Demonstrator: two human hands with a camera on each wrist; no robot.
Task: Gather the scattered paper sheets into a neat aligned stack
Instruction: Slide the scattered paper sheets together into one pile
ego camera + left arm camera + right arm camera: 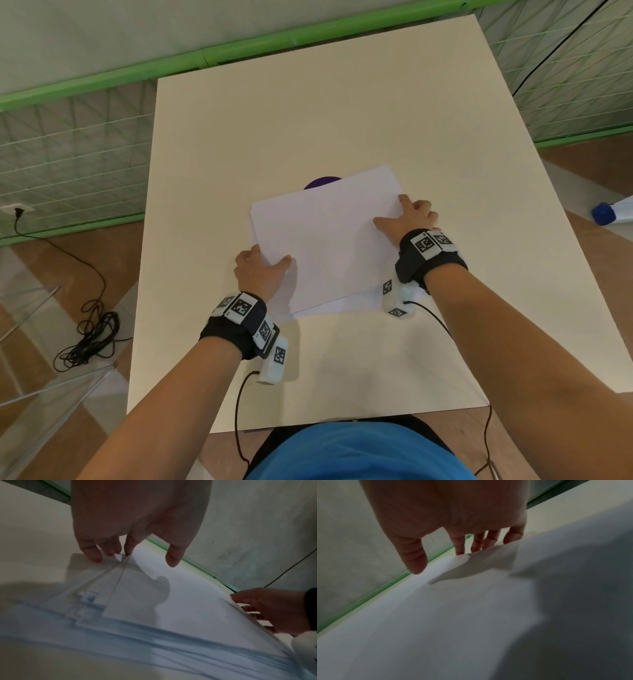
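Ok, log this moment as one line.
phase: aligning | left hand: pinches paper sheets at left edge | right hand: grips right edge | edges: fanned, unaligned

Your left hand [258, 272] and right hand [409, 219] are bare, like both forearms [164, 404]. Each wrist wears a black band [224, 337] with white marker-printed blocks [275, 359]; thin black cables [237, 411] trail towards your blue shirt [359, 455].

Bare table [308, 120] lies beyond the paper sheets [329, 240] and on both sides of them, leaving room for a hand to pass. A purple object [323, 181], mostly hidden and perhaps a disc, sits at their far edge. The left hand [258, 272] holds the near-left corner and the right hand [407, 219] the right edge, blocking those approaches.
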